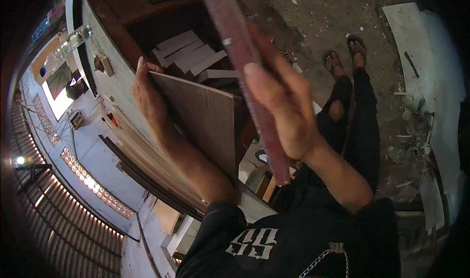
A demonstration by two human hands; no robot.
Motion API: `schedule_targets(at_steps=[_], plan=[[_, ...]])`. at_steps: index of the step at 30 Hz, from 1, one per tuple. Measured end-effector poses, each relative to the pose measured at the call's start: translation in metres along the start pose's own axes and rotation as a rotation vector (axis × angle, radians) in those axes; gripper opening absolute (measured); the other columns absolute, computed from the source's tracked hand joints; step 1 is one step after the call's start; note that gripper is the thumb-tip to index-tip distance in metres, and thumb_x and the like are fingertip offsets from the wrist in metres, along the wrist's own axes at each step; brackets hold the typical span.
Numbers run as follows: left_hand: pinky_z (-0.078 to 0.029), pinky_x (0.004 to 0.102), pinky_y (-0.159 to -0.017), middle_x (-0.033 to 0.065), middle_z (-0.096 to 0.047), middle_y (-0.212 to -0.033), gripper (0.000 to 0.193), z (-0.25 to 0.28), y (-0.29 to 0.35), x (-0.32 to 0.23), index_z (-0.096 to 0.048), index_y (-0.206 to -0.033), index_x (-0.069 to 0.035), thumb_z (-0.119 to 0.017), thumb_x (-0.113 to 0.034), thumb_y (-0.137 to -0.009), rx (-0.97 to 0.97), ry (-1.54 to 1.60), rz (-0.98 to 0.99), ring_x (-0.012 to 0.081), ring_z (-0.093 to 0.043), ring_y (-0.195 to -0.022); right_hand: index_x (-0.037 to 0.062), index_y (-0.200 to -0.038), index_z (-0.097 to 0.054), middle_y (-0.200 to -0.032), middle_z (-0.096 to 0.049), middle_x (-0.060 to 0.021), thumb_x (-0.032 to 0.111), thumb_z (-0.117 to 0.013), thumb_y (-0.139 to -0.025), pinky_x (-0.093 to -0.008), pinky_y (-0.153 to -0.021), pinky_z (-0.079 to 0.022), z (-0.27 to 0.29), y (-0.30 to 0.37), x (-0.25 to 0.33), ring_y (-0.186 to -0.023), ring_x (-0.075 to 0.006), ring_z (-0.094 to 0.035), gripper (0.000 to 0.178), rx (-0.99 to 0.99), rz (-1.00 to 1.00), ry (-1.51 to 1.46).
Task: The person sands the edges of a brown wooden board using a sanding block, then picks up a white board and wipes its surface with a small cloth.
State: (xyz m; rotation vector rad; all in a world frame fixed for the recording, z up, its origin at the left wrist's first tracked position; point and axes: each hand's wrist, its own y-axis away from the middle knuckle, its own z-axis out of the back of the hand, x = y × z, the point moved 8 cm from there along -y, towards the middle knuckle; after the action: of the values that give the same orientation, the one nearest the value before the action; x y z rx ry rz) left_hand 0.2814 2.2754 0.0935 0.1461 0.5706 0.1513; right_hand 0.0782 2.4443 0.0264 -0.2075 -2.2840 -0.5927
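Note:
My left hand (151, 99) is closed on the upper left edge of a brown wooden panel (208, 116), its forearm running along the panel's face. My right hand (286, 99) grips a long, straight sanding block (267, 126) with a rough maroon face like sandpaper. The thumb presses on that face, and the other fingers wrap behind, partly blurred. The block is held tilted, just right of the panel's right edge. Whether block and panel touch I cannot tell.
Behind the panel, pale wooden offcuts (191, 53) lie in a dark wooden recess. A clear plastic bottle (73, 38) lies at the upper left. Long boards (152, 165) are stacked at left. My sandalled feet (342, 57) stand on a littered floor near a pale sheet (411, 48).

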Motion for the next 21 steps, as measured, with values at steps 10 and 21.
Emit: schedule_targets(at_steps=[10,21], plan=[[-0.038,0.0276,-0.062,0.0001,-0.053,-0.068,0.048,0.001,0.003,-0.008,-0.063,-0.079,-0.008,-0.05,-0.051,-0.096,-0.003,-0.063,-0.096,0.0114,-0.049,-0.063,-0.009,-0.15,-0.028,-0.127,-0.052,-0.0242,0.026,-0.053,-0.096,-0.0395,-0.104,-0.037,0.019,0.055,-0.011,-0.117,-0.0342,-0.052,0.069,-0.017,0.013,0.101],[-0.043,0.0272,-0.065,0.0031,-0.06,-0.072,0.049,-0.013,0.024,-0.029,-0.065,-0.081,-0.002,-0.05,-0.045,-0.099,0.118,-0.042,-0.197,0.0135,-0.056,-0.069,-0.0013,-0.155,-0.019,-0.129,-0.051,-0.0202,0.027,-0.052,-0.097,-0.0362,-0.091,-0.046,0.053,0.132,-0.01,-0.105,-0.0286,-0.055,0.072,0.111,-0.104,0.291]])
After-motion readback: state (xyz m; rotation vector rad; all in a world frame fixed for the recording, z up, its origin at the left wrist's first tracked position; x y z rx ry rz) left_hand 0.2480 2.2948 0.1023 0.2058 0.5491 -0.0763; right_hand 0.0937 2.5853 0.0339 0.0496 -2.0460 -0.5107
